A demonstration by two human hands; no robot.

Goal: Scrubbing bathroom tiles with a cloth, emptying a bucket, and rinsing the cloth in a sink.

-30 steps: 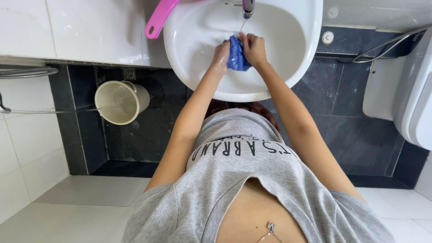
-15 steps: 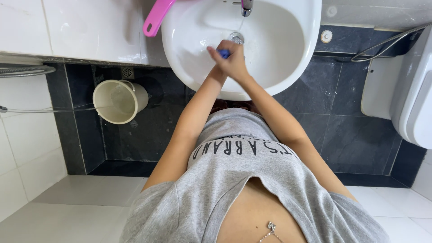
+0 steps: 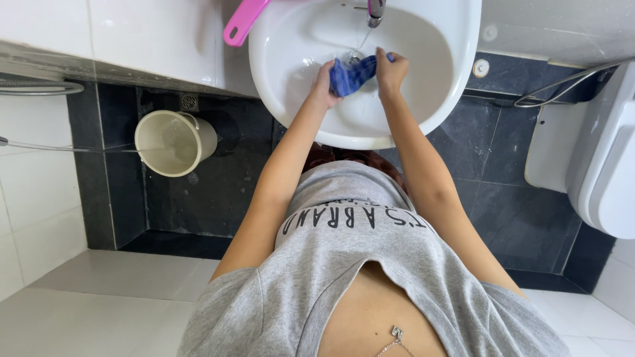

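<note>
Head view: both hands are in the white sink (image 3: 456,79), working a blue cloth (image 3: 350,74) just below the tap (image 3: 376,12). A thin stream of water runs from the tap onto the cloth's far end, near the drain.

L hand (image 3: 324,82) grips the cloth's left end; fingers curled round it, pressed together, pinching the fabric. R hand (image 3: 391,69) holds the right end; fingers closed over the top edge, thumb side hidden behind the cloth, so can't tell exactly how the thumb sits.

Key relation: the cloth is bunched and stretched between the two hands, long axis running roughly left-right across the basin, slightly tilted, the right end higher and nearer the tap. Both hands touch it, neither is nearer. The cloth hangs over the basin's middle, apart from the front rim; whether it touches the basin floor is not clear.

Around: a pink handle (image 3: 243,23) lies over the sink's left rim, well apart from the hands. A cream bucket (image 3: 173,142) stands on the dark tiled floor (image 3: 522,211) left of the sink. A white toilet (image 3: 605,158) sits at right, with a metal hose (image 3: 562,82) near it. Person's grey shirt (image 3: 350,264) fills the lower view.
</note>
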